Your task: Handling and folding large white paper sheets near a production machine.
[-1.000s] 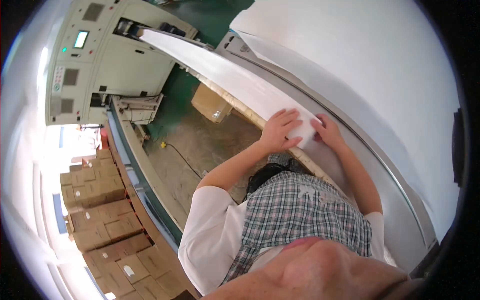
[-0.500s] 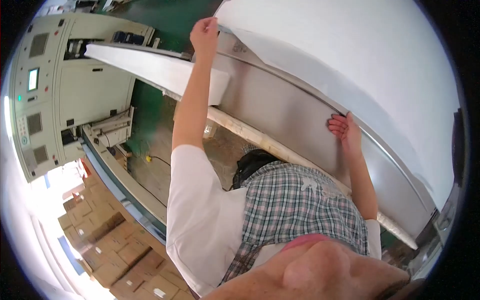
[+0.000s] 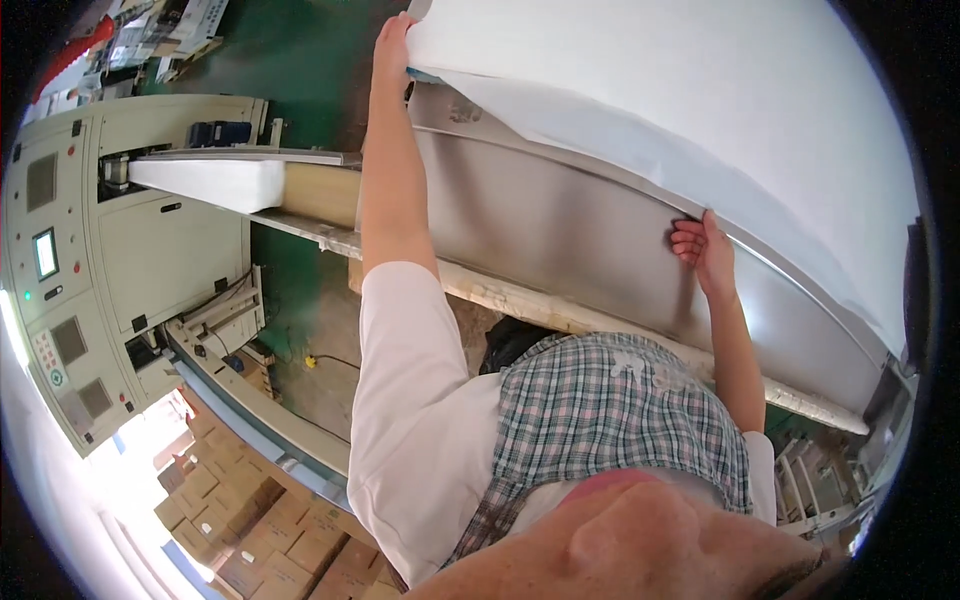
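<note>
A broad white sheet (image 3: 680,80) spreads over the far right, its lower edge sagging along a grey metal panel (image 3: 560,215). At the sheet's far left corner is my left hand (image 3: 392,42), closed around the edge; its fingertips are partly hidden. My right hand (image 3: 712,258) is lower and to the right, against a thin metal edge (image 3: 765,262) on the panel. Its fingers are curled and one digit points up to the sheet's border. What it pinches, if anything, is hidden.
To the left stands a pale machine cabinet (image 3: 180,240) with a lit screen. A white folded strip (image 3: 210,183) lies on a rail running into it. Close by my apron (image 3: 620,410) is a wrapped bar (image 3: 540,295). Stacked cardboard boxes (image 3: 290,540) fill the lower left.
My left hand has moved farther out and left with the sheet's corner. The white strip has slid toward the cabinet, exposing a brown surface behind it. My right hand keeps its place on the edge.
</note>
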`<state>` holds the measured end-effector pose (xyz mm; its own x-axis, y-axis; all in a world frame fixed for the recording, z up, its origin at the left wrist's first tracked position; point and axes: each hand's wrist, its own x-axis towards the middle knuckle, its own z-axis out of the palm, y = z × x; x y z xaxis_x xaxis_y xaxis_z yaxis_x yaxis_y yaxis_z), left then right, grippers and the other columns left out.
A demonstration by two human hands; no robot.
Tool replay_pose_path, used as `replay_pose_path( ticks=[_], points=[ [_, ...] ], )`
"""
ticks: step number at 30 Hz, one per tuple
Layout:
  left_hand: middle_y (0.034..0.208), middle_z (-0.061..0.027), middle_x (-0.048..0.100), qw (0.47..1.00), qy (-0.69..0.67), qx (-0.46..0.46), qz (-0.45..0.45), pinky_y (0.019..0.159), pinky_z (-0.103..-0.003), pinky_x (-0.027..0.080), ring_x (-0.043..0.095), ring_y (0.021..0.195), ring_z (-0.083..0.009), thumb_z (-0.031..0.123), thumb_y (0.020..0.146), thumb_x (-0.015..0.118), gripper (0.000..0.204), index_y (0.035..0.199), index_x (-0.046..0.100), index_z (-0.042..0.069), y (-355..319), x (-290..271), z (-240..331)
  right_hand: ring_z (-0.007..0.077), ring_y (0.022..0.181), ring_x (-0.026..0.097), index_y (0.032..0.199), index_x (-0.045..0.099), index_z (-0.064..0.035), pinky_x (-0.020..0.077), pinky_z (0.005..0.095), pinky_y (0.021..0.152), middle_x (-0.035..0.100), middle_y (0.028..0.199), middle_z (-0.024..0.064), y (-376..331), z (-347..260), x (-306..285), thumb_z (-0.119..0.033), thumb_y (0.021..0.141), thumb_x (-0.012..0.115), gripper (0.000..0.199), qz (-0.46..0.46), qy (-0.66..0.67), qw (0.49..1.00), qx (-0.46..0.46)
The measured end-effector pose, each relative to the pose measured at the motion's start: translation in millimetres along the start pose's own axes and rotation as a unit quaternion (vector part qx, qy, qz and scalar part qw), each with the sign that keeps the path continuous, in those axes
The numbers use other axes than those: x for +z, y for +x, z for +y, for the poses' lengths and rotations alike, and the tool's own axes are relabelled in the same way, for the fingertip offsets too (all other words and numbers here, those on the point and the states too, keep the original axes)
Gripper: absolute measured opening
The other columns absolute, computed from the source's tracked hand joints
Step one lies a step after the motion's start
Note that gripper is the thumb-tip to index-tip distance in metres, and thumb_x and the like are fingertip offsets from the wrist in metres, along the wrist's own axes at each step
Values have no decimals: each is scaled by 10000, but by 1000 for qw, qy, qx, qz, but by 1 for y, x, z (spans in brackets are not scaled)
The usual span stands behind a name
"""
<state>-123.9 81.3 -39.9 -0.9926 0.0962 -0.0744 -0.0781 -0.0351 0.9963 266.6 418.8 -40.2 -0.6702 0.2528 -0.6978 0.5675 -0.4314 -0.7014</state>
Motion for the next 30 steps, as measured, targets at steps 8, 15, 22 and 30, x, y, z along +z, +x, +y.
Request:
replay_pose_path(
  ticks=[8,15,22,30],
  points=[
    [816,-26,573,994,31,-63,-83,696,-264,406,517,773,-131,218,812,481,183,822,575,62,-29,-27,8,131,611,583,911,596,28,459,231,570,629,731,88,-18,9,-9,-483,902,349,568,-32,-11,999,26],
    [849,-69,623,841,506,64,-181,713,-296,432,574,791,-196,341,824,502,307,875,614,60,-43,20,63,138,607,583,905,595,22,462,235,566,623,734,91,-31,11,-7,-471,902,361,546,1,-28,999,31],
    [1130,-164,538,715,518,276,-380,887,-441,370,484,1068,-325,600,606,643,734,1117,532,84,-93,128,41,119,699,588,990,594,-31,459,216,605,620,832,53,-45,-19,27,-329,939,340,395,-164,-173,969,-69],
    [1121,-93,503,658,621,320,-282,948,-512,239,410,1107,-284,476,499,757,840,1212,459,146,-149,123,30,290,987,520,1056,535,-62,427,383,823,550,1051,141,30,-95,153,-231,853,493,268,-110,-420,646,-627]
  ],
)
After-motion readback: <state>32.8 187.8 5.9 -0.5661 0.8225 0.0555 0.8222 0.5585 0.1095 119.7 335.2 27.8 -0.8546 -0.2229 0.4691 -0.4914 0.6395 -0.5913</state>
